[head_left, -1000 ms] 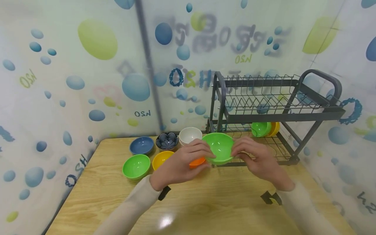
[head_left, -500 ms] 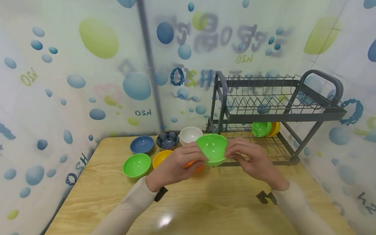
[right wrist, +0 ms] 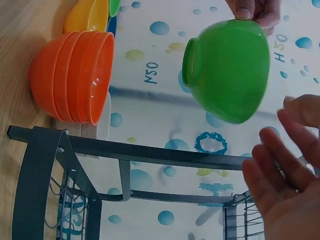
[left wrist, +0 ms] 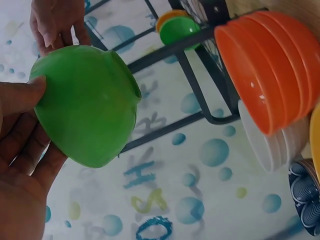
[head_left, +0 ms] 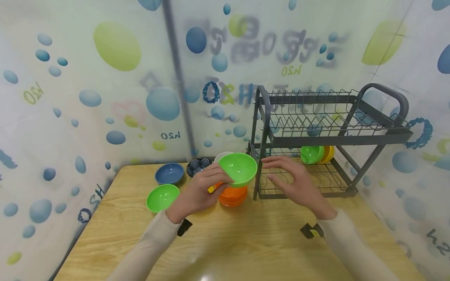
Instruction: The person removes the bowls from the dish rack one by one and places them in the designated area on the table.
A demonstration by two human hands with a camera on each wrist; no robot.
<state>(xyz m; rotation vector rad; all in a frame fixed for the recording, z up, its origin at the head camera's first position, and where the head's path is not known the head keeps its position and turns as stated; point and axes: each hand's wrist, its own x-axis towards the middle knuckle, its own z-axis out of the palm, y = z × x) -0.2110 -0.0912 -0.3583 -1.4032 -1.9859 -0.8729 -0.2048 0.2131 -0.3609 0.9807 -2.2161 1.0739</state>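
A light green bowl (head_left: 239, 168) is held up in the air by my left hand (head_left: 199, 191), which pinches its rim between thumb and fingers. The left wrist view shows the thumb on the outer wall of the green bowl (left wrist: 90, 107). My right hand (head_left: 299, 183) is off the bowl, just to its right, with fingers spread and holding nothing; the right wrist view shows the same gap beside the right hand (right wrist: 290, 175). Below and behind the raised bowl stands a stack of orange bowls (head_left: 233, 196), partly covered by it.
A two-tier dark dish rack (head_left: 337, 140) stands at right; a green bowl (head_left: 311, 154) and a yellow bowl (head_left: 329, 154) are on its lower tier. On the wooden table (head_left: 225, 242) at left are a blue bowl (head_left: 169, 174), another green bowl (head_left: 162, 198) and a dark patterned bowl (head_left: 197, 165).
The green bowl has moved left and slightly up with my left hand, now over the orange stack. My right hand has let go of its rim and its fingers have spread.
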